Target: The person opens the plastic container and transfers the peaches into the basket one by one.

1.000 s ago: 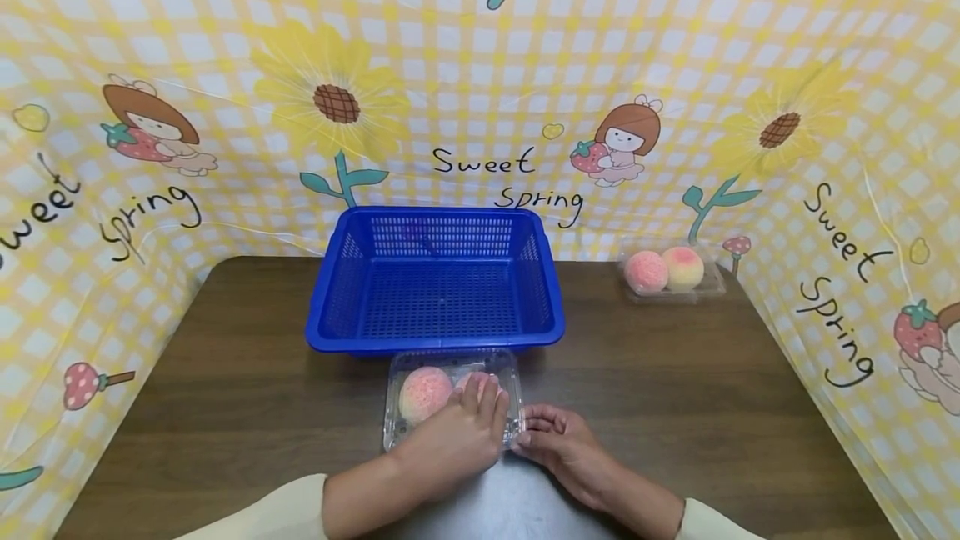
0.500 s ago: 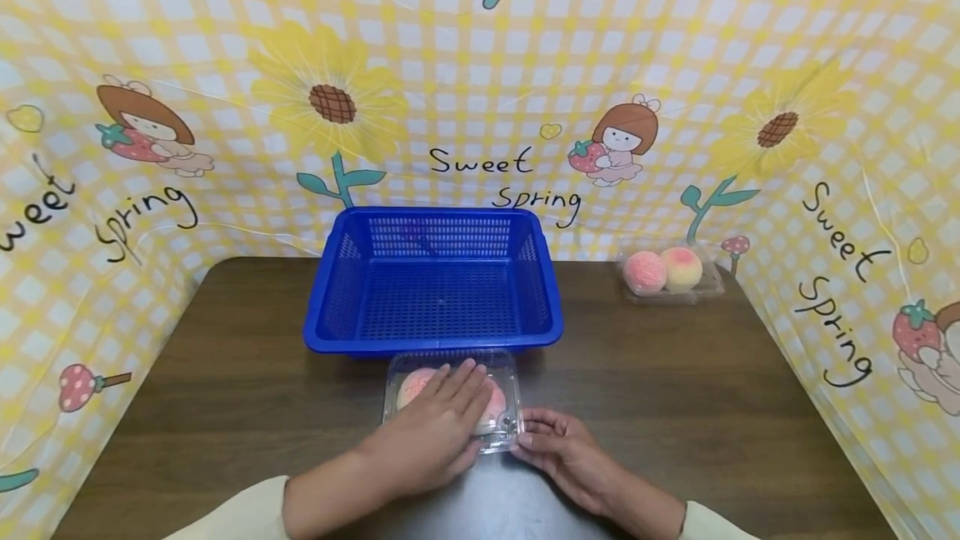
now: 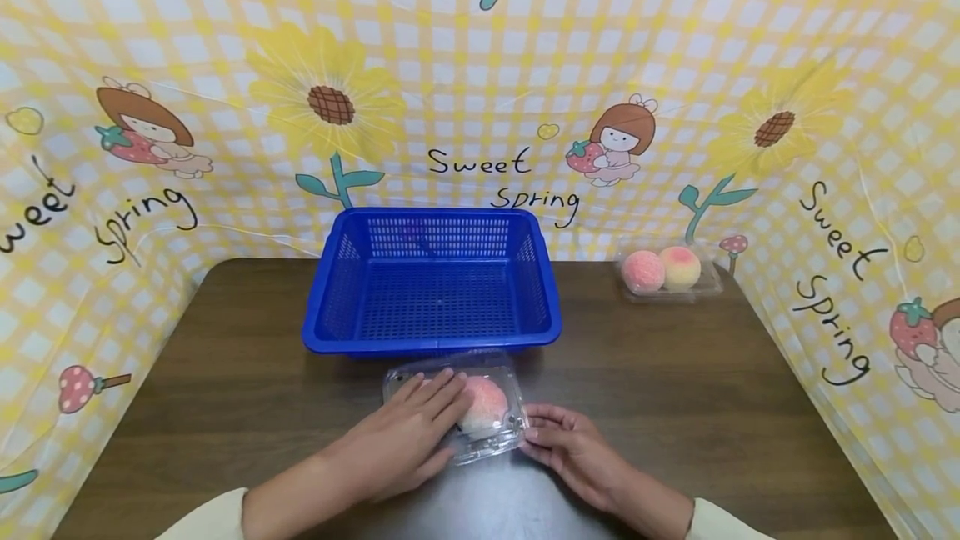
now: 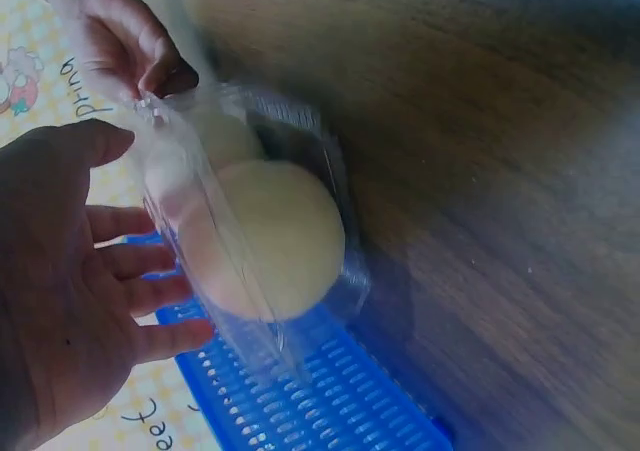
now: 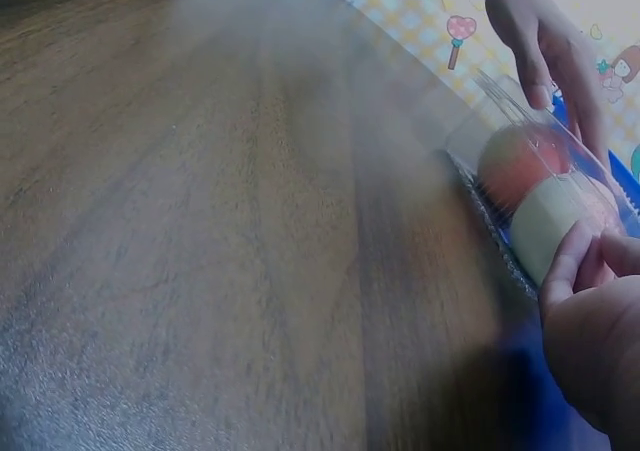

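In front of the basket, a clear plastic clamshell box (image 3: 491,446) has a pink-and-yellow peach (image 3: 485,403) visible on its right side. My left hand (image 3: 408,437) lies over the box's left part, fingers straight, mostly covering the second peach. The left wrist view shows those fingers (image 4: 145,261) extended at the lid, with both peaches behind the plastic. At the box's right edge, my right hand (image 3: 573,450) pinches the rim between thumb and fingers. In the right wrist view, the two peaches (image 5: 525,161) sit side by side inside, and the box looks tilted.
A blue perforated basket (image 3: 442,344) stands just behind the box, with nothing inside it. Toward the back right corner of the brown table (image 3: 712,407) sits another clear box (image 3: 708,283) with two peaches. A patterned cloth (image 3: 480,90) encloses the table's back and sides.
My left hand has slid leftward across the lid and spread flatter, uncovering the right peach. The box has turned slightly, its right front corner shifting toward me. My right hand keeps its pinch.
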Available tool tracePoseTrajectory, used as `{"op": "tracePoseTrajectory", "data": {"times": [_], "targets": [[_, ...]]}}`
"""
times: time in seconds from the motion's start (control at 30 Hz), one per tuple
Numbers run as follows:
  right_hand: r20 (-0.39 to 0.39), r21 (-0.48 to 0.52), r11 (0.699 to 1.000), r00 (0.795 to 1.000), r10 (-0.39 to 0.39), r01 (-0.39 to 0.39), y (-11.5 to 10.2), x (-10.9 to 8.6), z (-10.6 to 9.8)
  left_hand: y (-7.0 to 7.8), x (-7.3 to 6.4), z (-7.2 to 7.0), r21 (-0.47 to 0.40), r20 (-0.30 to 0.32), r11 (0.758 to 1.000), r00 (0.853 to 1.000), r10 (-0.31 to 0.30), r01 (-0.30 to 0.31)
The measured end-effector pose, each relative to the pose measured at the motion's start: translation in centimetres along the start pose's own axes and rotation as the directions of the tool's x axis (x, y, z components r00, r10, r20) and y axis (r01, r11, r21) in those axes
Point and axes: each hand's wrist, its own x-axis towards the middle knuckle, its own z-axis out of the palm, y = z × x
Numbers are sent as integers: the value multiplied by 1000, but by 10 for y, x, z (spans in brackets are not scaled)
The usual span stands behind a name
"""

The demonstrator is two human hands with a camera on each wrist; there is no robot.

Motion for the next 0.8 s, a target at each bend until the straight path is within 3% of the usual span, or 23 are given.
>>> {"op": "tracePoseTrajectory", "data": {"times": [0.17, 0.33, 0.57, 0.8], "targets": [[-8, 8, 1000, 1000, -17, 17, -4, 0, -1, -4, -9, -6, 19, 32, 998, 998, 56, -57], [-46, 6, 999, 998, -32, 32, -8, 1, -2, -10, -17, -10, -15, 70, 994, 992, 108, -108], [-89, 26, 1000, 996, -2, 5, -5, 3, -4, -15, -26, -10, 66, 51, 974, 975, 215, -219], [-85, 17, 1000, 996, 1, 0, -3, 6, -2, -14, -29, -11, 45, 51, 977, 977, 208, -211]]}}
